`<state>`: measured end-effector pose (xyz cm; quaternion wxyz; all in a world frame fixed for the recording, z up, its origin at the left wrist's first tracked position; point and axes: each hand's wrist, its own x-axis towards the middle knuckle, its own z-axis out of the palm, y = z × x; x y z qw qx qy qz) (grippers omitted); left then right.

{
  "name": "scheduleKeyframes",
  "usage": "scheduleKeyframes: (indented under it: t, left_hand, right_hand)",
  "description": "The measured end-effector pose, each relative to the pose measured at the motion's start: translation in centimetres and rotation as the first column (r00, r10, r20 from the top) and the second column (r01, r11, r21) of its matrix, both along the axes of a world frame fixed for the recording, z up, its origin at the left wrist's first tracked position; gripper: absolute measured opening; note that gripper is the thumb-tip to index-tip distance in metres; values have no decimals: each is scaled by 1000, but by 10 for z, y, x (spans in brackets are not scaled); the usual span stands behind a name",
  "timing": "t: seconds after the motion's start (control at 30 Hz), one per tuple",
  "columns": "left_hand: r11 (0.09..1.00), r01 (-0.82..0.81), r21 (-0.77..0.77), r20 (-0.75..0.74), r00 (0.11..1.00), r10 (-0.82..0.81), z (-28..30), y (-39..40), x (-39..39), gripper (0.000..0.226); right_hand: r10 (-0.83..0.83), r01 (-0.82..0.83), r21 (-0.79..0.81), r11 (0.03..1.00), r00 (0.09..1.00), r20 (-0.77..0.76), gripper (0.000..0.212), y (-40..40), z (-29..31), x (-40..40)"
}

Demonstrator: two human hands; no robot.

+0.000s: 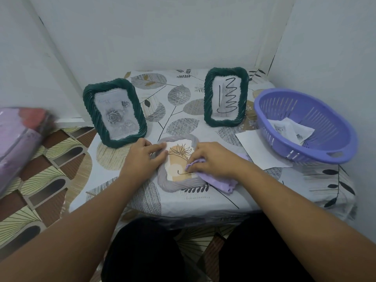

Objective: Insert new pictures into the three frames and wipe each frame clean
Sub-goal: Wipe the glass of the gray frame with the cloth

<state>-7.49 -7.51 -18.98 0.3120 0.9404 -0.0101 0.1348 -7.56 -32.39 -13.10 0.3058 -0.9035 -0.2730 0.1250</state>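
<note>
The grey frame (177, 163) lies flat on its back at the near middle of the table (114, 180), glass up, which gives the wiping a firm surface to press against. The left hand (142, 157) rests over the frame's left border, fingers laid fairly straight across the rim, apparently to keep it from sliding under the rubbing. The right hand (211, 159) has its fingers bunched on a lilac cloth (215, 180), pressing a fold of it onto the glass at the lower right of the flower print; the rest of the cloth trails off the frame's near right corner.

Two dark green frames stand upright on their props at the far side, out of the way: the left green frame (115, 110) shows a rose picture, the right green frame (226, 96) has a black scribble over a grey picture, though whether the scribble is on the glass or the print is hard to tell. To the right, a purple colander basket (305, 123) holds loose picture prints (289, 129), with a white sheet (258, 147) tucked partly under it.

This looks like the wiping step on the grey frame, its new picture already in.
</note>
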Motion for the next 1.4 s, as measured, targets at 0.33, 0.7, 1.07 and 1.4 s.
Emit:
scheduleKeyframes:
  t: [0.33,0.7,1.07,1.4]
  left_hand:
    - [1000,3,2,6,1000,-3,0,1,-1,33]
    - [1000,8,6,6,1000,-8,0,1,-1,32]
    - [1000,1,13,5,1000,-1,0,1,0,32]
    - [1000,2,6,6,1000,-2,-1,2,1,32]
  right_hand:
    - [-27,27,25,999,1000,-9,17,-3,-6,5]
    - [-1,3,-80,997,1000,25,18,-2,3,9]
    - [4,14,-212,977,997,82,14,4,8,16]
    - [-16,42,-220,975,993,118,13,4,0,14]
